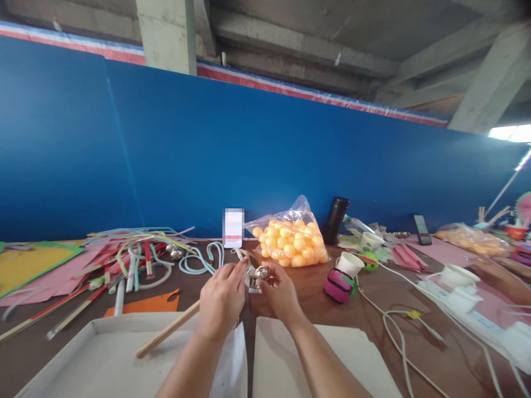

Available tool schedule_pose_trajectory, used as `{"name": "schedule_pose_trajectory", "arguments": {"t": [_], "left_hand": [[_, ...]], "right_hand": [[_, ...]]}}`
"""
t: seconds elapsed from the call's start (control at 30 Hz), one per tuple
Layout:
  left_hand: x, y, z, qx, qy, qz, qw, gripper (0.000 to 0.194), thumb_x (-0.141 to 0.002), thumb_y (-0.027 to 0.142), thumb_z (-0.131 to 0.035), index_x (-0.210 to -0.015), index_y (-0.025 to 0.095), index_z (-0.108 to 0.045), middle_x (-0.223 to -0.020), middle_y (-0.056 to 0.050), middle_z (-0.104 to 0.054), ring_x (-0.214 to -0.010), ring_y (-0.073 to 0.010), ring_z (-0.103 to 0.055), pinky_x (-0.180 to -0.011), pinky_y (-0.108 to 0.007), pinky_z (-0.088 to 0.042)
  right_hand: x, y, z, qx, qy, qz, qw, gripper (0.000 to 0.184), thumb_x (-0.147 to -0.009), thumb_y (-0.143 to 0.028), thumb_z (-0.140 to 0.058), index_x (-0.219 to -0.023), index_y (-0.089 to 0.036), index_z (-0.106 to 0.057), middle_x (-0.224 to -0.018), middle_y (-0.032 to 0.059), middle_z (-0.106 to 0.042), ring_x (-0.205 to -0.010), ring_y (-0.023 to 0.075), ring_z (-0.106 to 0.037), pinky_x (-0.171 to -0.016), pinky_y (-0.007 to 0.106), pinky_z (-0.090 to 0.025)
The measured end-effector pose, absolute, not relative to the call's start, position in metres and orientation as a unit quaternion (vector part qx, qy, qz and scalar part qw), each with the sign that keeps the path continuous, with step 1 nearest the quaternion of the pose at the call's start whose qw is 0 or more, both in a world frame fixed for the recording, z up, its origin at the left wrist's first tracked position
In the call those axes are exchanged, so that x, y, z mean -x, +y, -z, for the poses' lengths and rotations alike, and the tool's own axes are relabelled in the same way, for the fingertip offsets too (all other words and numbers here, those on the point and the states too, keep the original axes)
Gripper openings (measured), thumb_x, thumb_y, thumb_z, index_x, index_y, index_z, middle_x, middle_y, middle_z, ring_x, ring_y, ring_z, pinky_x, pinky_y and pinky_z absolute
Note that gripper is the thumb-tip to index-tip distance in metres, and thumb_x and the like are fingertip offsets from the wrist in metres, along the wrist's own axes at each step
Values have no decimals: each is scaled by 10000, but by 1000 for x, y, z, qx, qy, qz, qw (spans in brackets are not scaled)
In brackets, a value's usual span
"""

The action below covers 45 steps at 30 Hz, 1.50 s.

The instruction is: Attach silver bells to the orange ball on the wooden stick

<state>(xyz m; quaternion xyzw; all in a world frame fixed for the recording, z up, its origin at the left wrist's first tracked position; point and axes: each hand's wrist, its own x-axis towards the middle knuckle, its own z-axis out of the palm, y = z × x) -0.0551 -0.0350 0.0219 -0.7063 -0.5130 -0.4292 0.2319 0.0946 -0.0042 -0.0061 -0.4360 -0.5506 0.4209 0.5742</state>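
Observation:
My left hand (222, 298) is closed over a pale wooden stick (166, 331). The stick slants down to the left, above a white tray (99, 337). Right beside it, my right hand (282, 293) pinches a shiny silver ball (262, 272) between thumb and fingers. The two hands almost meet over the middle of the brown table. Just below the ball shows a small white holder (254, 284) with silvery bits in it, partly hidden by my fingers. Near my left fingertips are a pale cord end and a dark piece too small to make out.
Behind my hands lies a clear bag of orange balls (292, 243). To its right are a black bottle (336, 220), a paper cup (350, 264) and a magenta pouch (338, 285). White cables (400, 337) cross the right side. Tubes and sticks (133, 260) clutter the left.

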Motion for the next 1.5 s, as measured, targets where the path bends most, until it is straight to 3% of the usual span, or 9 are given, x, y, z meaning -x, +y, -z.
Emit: {"name": "schedule_pose_trajectory", "arguments": {"t": [0.13, 0.3, 0.53, 1.5], "left_hand": [[53, -35, -23, 725, -500, 412, 233, 309, -856, 198, -505, -1145, 259, -594, -834, -11, -660, -763, -143, -604, -674, -257, -434], [56, -36, -26, 678, -498, 473, 263, 320, -828, 179, -545, -1140, 229, -595, -901, -25, -671, -816, -147, -602, -749, -263, -435], [54, -37, -27, 705, -484, 453, 251, 310, -840, 182, -527, -1138, 233, -596, -859, -26, -662, -786, -144, -599, -731, -264, -444], [55, -35, -24, 737, -486, 410, 227, 326, -855, 168, -491, -1152, 254, -594, -858, -28, -663, -803, -155, -608, -715, -270, -452]], "right_hand": [[-96, -6, 0, 429, -513, -468, 578, 402, -628, -202, -683, -1024, -190, -612, -815, 6, -655, -646, 149, -576, -549, 264, -513], [-99, -11, -7, 410, -454, -546, 572, 520, -616, -226, -737, -1106, -174, -569, -940, 52, -660, -782, 186, -610, -596, 279, -535], [-99, -10, -3, 365, -445, -587, 569, 490, -630, -227, -758, -1089, -187, -590, -895, 41, -660, -735, 157, -609, -603, 265, -514], [-97, -12, -5, 398, -481, -557, 548, 396, -632, -283, -735, -1005, -179, -650, -787, 9, -672, -613, 136, -592, -561, 250, -498]]}}
